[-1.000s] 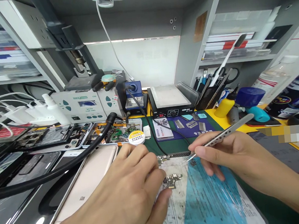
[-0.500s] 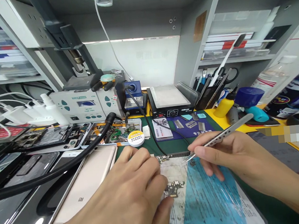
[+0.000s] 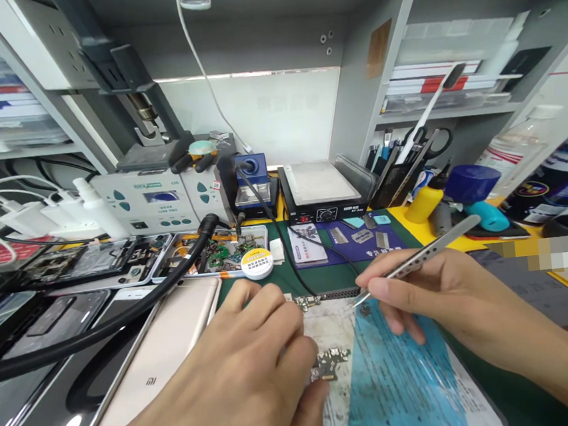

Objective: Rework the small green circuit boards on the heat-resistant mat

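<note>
Gripping silver tweezers (image 3: 426, 251), the right hand (image 3: 432, 292) sits at four o'clock; the left hand (image 3: 258, 363), at seven o'clock, pinches a circuit board (image 3: 335, 363) over a blue-and-white mat (image 3: 401, 382).

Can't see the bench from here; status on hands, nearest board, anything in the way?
Right hand gripping tweezers, tips apart from circuit board. Left hand covering that board's left end, grip hidden. Second board lies beyond.

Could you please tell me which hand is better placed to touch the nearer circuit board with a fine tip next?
Probably the right: the right hand holds the tweezers, tips pointing leftward, while the left hand seems occupied, its thumb and fingers at the nearer circuit board.
</note>
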{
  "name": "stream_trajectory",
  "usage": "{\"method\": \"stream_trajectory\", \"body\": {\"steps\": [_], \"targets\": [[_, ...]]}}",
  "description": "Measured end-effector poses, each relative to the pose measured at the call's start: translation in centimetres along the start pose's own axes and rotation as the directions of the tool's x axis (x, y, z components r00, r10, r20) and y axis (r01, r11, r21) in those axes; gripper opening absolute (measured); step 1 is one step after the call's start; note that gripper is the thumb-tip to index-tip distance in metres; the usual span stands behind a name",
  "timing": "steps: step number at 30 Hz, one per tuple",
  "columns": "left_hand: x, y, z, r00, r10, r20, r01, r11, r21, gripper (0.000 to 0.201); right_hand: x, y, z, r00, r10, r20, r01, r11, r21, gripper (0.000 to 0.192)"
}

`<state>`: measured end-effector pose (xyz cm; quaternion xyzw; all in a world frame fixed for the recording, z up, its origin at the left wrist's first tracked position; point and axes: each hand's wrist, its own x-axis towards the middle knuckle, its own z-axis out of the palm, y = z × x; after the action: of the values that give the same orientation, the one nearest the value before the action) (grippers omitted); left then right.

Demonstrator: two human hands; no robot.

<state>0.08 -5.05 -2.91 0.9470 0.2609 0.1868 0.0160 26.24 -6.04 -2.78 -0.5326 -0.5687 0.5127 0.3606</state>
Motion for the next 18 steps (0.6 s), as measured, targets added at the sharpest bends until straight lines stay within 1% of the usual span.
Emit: {"method": "stream_trajectory", "body": {"steps": [2,6,9,12,16,18], "targets": [[-0.03,-0.15,0.04,0.999,0.033,0.000,-0.033,0.999,-0.012,0.021,0.03,0.12,-0.02,1.000,-0.010,0.002,0.010,1.000,0.006,0.028],[0.07,-0.04,-0.39,1.000,-0.002,-0.006,0.002,0.999,0.033,0.020,0.06,-0.15,0.06,1.000,0.012,-0.002,-0.012,1.000,0.013,0.030],[0.30,0.12,-0.54,1.000,0.007,-0.019,-0.006,0.999,0.038,0.020,0.04,-0.44,0.17,1.000,0.026,-0.006,-0.026,1.000,0.010,0.031],[0.36,0.02,-0.25,1.000,0.016,-0.002,-0.016,1.000,0.007,0.019,-0.01,-0.46,0.21,1.000,0.027,-0.008,-0.027,1.000,0.009,0.031],[0.27,-0.50,0.18,0.999,0.039,-0.032,-0.039,0.999,0.002,0.023,0.04,-0.29,0.15,1.000,0.024,-0.005,-0.024,1.000,0.019,0.031],[0.35,-0.77,0.11,0.999,0.041,-0.004,-0.041,0.999,0.009,0.024,0.16,-0.24,0.11,1.000,0.026,-0.010,-0.026,0.999,0.020,0.032]]}}
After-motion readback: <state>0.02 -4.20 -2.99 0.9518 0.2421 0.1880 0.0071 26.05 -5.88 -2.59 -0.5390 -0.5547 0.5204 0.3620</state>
